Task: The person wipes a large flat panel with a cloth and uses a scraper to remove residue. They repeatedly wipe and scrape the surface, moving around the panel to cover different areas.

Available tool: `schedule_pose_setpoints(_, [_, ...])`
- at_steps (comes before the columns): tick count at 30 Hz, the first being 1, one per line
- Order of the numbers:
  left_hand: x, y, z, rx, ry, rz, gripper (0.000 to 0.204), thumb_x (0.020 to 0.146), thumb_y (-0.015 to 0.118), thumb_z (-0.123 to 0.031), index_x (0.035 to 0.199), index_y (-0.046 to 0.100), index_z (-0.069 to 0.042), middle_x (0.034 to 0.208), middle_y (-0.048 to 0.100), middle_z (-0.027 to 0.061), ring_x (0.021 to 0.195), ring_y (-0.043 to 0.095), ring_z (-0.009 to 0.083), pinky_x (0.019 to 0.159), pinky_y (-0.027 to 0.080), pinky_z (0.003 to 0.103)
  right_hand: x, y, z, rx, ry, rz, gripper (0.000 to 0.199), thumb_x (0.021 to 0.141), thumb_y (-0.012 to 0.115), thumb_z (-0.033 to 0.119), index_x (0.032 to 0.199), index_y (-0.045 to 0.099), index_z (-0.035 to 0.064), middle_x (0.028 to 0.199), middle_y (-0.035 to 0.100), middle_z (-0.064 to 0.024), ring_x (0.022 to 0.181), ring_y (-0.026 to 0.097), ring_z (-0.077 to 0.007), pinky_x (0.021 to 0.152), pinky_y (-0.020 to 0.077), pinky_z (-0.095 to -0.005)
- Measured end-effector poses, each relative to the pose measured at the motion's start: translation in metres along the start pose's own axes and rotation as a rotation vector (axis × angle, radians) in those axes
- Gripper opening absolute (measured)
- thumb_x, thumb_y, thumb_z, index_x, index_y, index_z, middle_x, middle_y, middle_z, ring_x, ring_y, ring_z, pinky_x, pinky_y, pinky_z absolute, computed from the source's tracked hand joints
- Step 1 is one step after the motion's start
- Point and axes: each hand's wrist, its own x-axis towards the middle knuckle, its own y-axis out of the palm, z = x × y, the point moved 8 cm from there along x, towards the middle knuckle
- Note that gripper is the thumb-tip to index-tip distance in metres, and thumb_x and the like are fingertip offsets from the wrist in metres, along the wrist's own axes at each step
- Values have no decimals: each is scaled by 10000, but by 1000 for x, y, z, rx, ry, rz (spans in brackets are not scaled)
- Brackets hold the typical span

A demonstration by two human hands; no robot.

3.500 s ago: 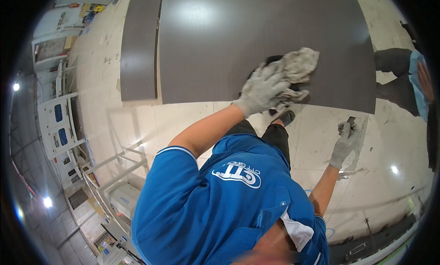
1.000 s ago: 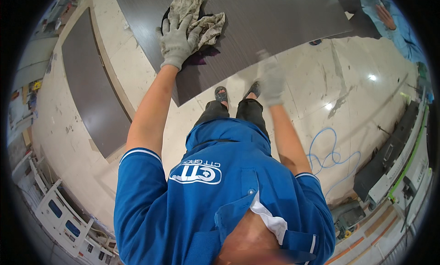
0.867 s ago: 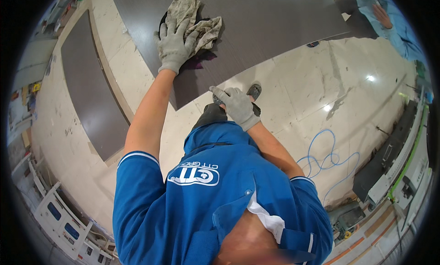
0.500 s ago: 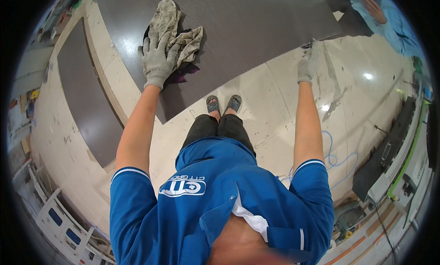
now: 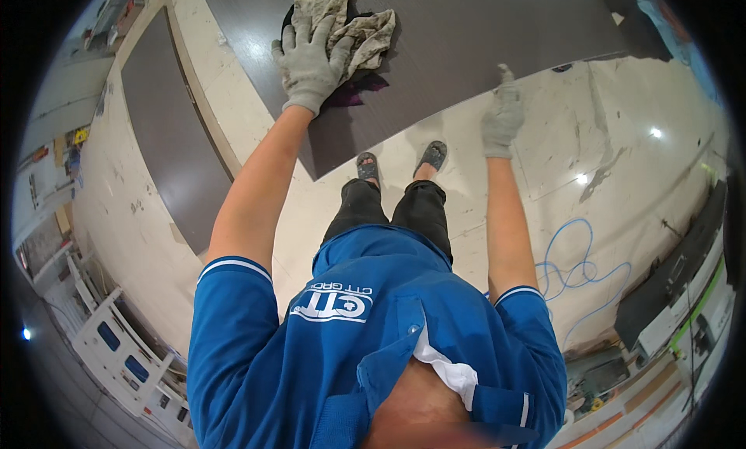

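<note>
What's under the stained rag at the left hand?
Dark purple material shows along the lower edge of the rag, on the dark panel. Whatever else lies under the rag and left hand is covered.

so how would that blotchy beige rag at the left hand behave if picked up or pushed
The blotchy beige rag would probably droop when lifted, as it lies in soft, loose folds. It looks like thin cloth, so likely light for its size. Pushed by the left hand, it may slide or bunch, since the dark panel beneath looks smooth.
</note>
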Motion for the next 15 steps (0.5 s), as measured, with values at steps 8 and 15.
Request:
schedule_pose_setpoints(8, [3, 2, -2, -7, 29, -11, 612, 974, 526, -616, 1468, 561, -256, 1576, 448, 135, 1460, 358, 390, 1195, 223, 626, -200, 102, 135, 297, -76, 397, 491, 946, 550, 83, 1413, 627, 215, 913, 612, -120, 865, 619, -290, 805, 531, -419])
schedule_pose_setpoints(15, [1, 6, -4, -77, 29, -23, 634, 965, 500, -640, 1477, 548, -270, 1596, 416, 150, 1464, 358, 395, 1185, 210, 651, -188, 63, 162, -185, -502, 571, 354, 893, 577, 111, 1231, 650, 34, 1010, 658, -143, 924, 645, -306, 789, 541, -422])
